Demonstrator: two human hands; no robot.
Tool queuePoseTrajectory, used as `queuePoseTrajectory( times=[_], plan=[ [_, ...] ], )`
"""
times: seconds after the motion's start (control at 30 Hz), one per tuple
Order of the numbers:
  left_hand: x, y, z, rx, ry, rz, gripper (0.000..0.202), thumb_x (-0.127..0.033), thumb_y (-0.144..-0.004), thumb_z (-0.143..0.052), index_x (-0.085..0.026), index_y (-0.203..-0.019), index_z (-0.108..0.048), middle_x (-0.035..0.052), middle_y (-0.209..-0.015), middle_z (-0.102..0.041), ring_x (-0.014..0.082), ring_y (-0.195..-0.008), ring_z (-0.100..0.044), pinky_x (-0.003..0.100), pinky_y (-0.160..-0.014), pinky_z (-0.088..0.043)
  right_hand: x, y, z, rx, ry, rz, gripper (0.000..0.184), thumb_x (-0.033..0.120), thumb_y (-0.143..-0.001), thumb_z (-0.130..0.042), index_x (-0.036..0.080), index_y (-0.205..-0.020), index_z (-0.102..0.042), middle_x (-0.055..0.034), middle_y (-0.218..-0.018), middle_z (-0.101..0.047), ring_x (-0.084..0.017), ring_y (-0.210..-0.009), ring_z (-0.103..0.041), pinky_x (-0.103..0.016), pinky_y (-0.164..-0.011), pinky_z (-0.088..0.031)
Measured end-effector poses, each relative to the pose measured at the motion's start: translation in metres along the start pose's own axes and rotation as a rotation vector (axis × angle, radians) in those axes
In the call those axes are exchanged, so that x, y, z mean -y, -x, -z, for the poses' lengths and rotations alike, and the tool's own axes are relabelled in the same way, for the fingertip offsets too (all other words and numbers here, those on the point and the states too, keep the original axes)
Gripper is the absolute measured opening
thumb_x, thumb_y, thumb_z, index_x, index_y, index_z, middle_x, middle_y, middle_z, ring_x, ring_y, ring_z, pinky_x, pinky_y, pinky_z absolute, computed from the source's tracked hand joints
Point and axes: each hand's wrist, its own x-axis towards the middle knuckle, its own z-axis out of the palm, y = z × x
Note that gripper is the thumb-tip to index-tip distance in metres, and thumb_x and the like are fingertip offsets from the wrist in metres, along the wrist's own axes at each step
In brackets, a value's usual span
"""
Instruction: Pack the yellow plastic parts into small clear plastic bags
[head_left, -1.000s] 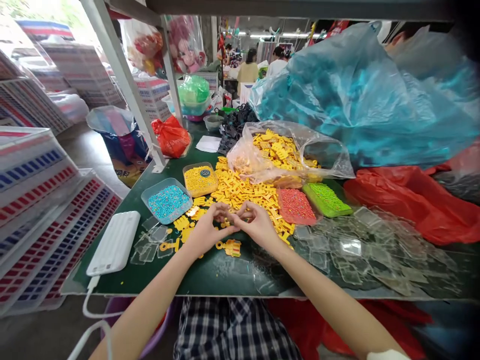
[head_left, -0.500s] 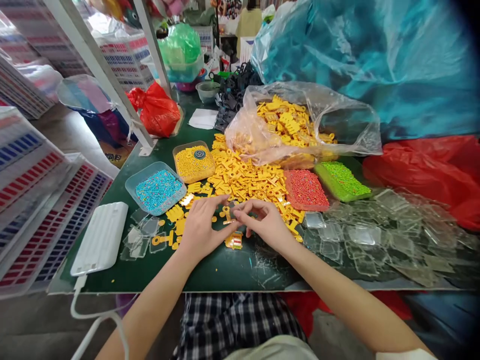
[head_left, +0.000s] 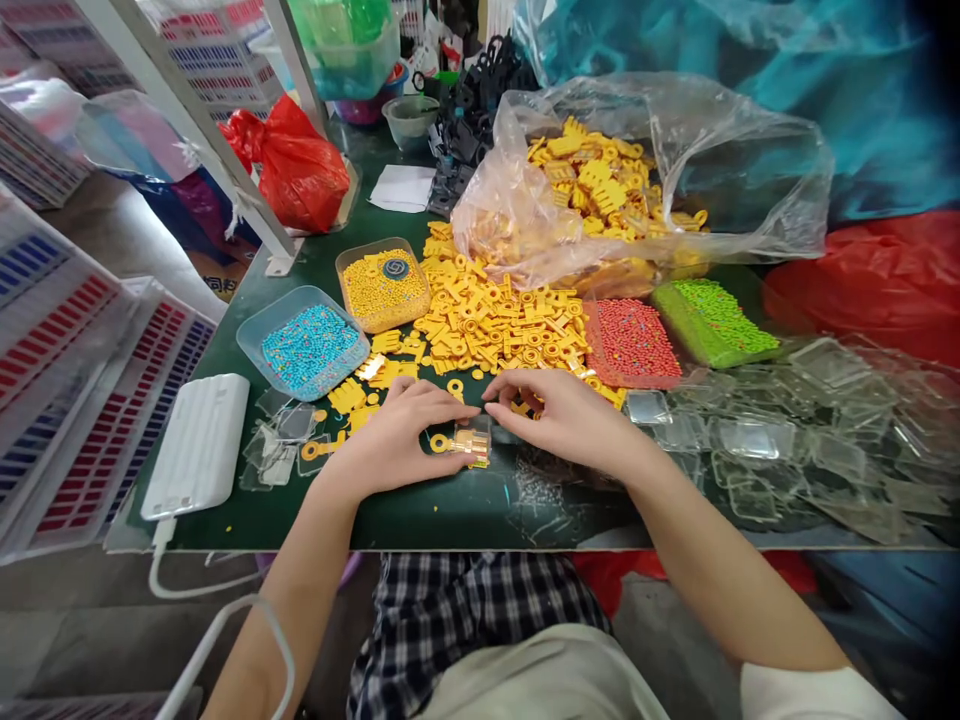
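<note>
My left hand (head_left: 401, 432) is closed, thumb and forefinger on the two sides of a clear plastic cover (head_left: 484, 432) with a yellow plastic piece that has a ring at one end (head_left: 439, 442). Below the cover, a bit of green and yellow shows by the thumb tip, mostly hidden. My right hand (head_left: 559, 412) is just to the right, its thumb and forefinger tips pinched together beside the left forefinger tip. Whether anything tiny is between them is hidden. Loose yellow pieces (head_left: 502, 325) are heaped beyond both hands.
Trays of blue beads (head_left: 309, 350), yellow beads (head_left: 375, 290), red beads (head_left: 637, 340) and green beads (head_left: 716, 320) flank the heap. Clear covers (head_left: 757, 440) lie spread at right. A white power bank (head_left: 196, 445) is at left; a plastic bag (head_left: 750, 170) of yellow pieces stands behind.
The yellow piece and clear cover have come down toward me, over the spot where a yellow piece with coloured rows lay. My right hand has drawn slightly right. The view has tipped downward.
</note>
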Motion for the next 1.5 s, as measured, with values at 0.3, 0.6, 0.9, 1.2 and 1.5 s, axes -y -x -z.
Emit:
queuePoseTrajectory(
  times=[0.3, 0.6, 0.9, 1.2, 1.5],
  plan=[
    [-0.003, 0.001, -0.002, 0.114, -0.091, 0.046, 0.032, -0.045, -0.081, -0.069, -0.031, -0.109, -0.072, 0.002, -0.113, -0.061, 0.025, -0.106, -0.05, 0.044, -0.099, -0.028, 0.008, 0.011, -0.002, 0.196, 0.43, 0.182, 0.029, 0.044, -0.078, -0.072, 0.02, -0.093, -0.067, -0.0049, -0.09, -0.07, -0.022, -0.084, -0.063, -0.03, -0.06, -0.036],
    [-0.004, 0.0, -0.004, 0.137, -0.078, 0.043, 0.03, -0.041, -0.084, -0.065, -0.028, -0.11, -0.069, 0.0033, -0.112, -0.061, 0.0249, -0.103, -0.049, 0.043, -0.096, -0.028, 0.024, 0.008, -0.005, 0.327, 0.554, 0.082, 0.021, 0.036, -0.084, -0.068, 0.017, -0.093, -0.064, -0.0051, -0.09, -0.071, -0.022, -0.088, -0.064, -0.03, -0.057, -0.028],
    [-0.003, 0.0, -0.003, 0.175, -0.073, 0.054, 0.034, -0.042, -0.082, -0.068, -0.029, -0.113, -0.068, 0.003, -0.113, -0.06, 0.026, -0.106, -0.048, 0.043, -0.095, -0.027, 0.027, 0.011, -0.004, 0.356, 0.602, 0.012, 0.024, 0.04, -0.085, -0.067, 0.019, -0.096, -0.063, -0.0063, -0.091, -0.07, -0.022, -0.085, -0.066, -0.028, -0.056, -0.027],
    [0.001, 0.001, 0.001, 0.171, -0.052, 0.109, 0.028, -0.044, -0.083, -0.068, -0.031, -0.107, -0.072, 0.0013, -0.109, -0.062, 0.0244, -0.102, -0.049, 0.042, -0.095, -0.027, 0.025, 0.013, -0.011, 0.338, 0.585, -0.053, 0.026, 0.042, -0.084, -0.07, 0.021, -0.096, -0.062, -0.0021, -0.081, -0.07, -0.02, -0.076, -0.066, -0.027, -0.054, -0.027],
    [0.001, 0.001, 0.0, 0.148, -0.125, 0.124, 0.028, -0.05, -0.08, -0.071, -0.038, -0.106, -0.073, 0.0009, -0.096, -0.056, 0.0235, -0.096, -0.048, 0.045, -0.094, -0.025, 0.029, 0.011, -0.014, 0.339, 0.486, -0.203, 0.023, 0.042, -0.081, -0.072, 0.024, -0.094, -0.065, -0.0001, -0.076, -0.07, -0.021, -0.078, -0.066, -0.027, -0.054, -0.025]
  ],
)
